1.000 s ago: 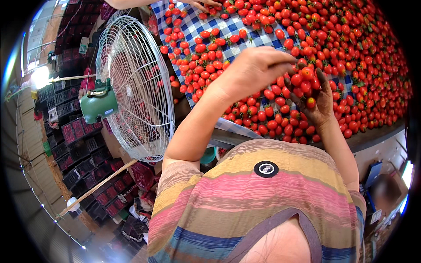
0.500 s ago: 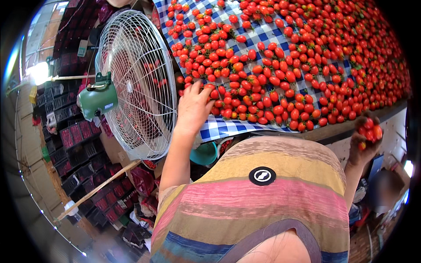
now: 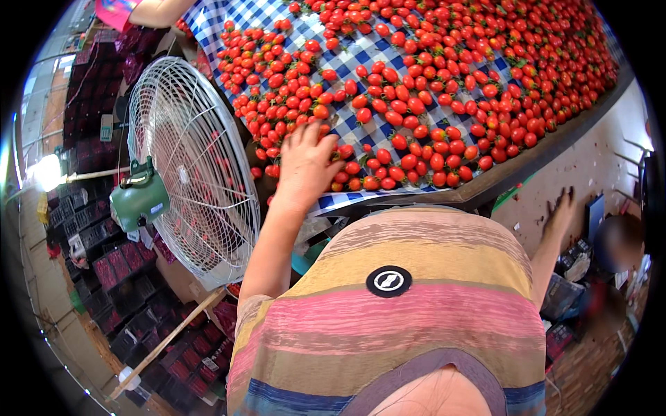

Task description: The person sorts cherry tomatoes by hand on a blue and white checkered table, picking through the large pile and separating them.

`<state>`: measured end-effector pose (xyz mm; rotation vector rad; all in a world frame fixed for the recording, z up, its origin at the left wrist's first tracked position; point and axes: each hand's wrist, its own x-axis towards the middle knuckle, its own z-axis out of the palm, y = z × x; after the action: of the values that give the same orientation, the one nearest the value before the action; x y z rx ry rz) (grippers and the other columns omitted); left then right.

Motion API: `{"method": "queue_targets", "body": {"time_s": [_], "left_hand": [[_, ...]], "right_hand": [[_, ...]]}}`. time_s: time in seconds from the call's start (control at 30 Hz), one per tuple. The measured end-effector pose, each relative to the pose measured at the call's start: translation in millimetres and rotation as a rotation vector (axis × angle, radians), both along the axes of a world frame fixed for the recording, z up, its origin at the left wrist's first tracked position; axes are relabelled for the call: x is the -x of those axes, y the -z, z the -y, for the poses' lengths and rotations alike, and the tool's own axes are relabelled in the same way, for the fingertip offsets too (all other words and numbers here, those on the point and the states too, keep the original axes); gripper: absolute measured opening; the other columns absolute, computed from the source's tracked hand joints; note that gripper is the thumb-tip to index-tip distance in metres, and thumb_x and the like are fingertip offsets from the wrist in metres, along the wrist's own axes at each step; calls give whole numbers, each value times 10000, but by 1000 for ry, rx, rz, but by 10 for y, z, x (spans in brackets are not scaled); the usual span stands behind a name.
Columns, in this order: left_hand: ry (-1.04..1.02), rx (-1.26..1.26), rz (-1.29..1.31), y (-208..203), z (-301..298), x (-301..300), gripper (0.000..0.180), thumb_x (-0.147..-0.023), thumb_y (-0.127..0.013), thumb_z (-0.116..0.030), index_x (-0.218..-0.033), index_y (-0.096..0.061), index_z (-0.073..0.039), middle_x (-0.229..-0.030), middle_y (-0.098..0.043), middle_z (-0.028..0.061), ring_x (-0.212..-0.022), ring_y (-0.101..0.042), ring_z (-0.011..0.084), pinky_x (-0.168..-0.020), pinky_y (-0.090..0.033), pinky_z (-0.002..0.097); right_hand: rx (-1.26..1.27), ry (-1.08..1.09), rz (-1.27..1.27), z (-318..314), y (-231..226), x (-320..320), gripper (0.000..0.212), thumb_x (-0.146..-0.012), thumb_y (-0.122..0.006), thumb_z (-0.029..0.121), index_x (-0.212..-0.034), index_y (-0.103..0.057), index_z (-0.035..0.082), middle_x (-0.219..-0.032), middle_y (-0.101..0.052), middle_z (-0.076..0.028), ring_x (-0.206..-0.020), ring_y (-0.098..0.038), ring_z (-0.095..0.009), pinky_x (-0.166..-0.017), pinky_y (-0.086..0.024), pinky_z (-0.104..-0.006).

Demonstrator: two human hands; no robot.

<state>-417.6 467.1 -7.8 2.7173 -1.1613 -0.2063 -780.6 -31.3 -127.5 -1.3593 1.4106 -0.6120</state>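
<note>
Many small red cherry tomatoes (image 3: 399, 97) lie spread over a blue-and-white checked cloth (image 3: 352, 48) on a table. My left hand (image 3: 305, 163) rests palm down on the tomatoes near the cloth's front left corner. Its fingers are spread and touch the tomatoes there, and no tomato is seen gripped in it. Off the table's right front edge, my right hand (image 3: 560, 211) hangs low beside my body. Its fingers look stretched out and apart, slightly blurred, and no tomatoes show in it.
A large caged fan (image 3: 184, 173) with a green motor stands close left of my left arm. Dark crates (image 3: 121, 267) with red contents cover the floor at left. Another person's arm (image 3: 156, 12) reaches in at the top left. A blurred person (image 3: 619, 243) is at the far right.
The several tomatoes in my right hand are gone from it, and its fingers have opened. My left hand stays on the tomatoes, its fingers shifted slightly. The view has shifted, and another person's arm now shows.
</note>
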Motion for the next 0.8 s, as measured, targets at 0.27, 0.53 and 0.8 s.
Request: {"method": "queue_targets", "body": {"time_s": [0.27,0.53,0.8], "left_hand": [[211,74,-574,196,390,376,138,-851,-710,-195,-952,-724,-102,-1033,-622,83,-1035,-620,311,-885,-513,437],[-379,-338,-295,7,-749,97,205,-866,-701,-254,-990,-725,-92,-983,-664,102,-931,-680,295,-793,-558,435],[-99,-67,-248,236,193,132,251,-861,-649,-144,-1110,-672,-127,-1102,-587,135,-1013,-627,349,-812,-559,444]], "right_hand": [[474,-1132,-26,-1257,-1596,-2265,212,-968,-652,92,-1169,-674,31,-1122,-655,-57,-1013,-626,-140,-893,-490,-275],[707,-1775,-261,-1841,-1070,-2840,295,-854,-717,87,-1139,-671,28,-1201,-611,-170,-1079,-625,-367,-926,-522,-428],[668,-1749,-215,-1836,-990,-2757,299,-840,-730,91,-1124,-671,18,-1194,-601,-175,-1110,-603,-366,-928,-518,-430]]}}
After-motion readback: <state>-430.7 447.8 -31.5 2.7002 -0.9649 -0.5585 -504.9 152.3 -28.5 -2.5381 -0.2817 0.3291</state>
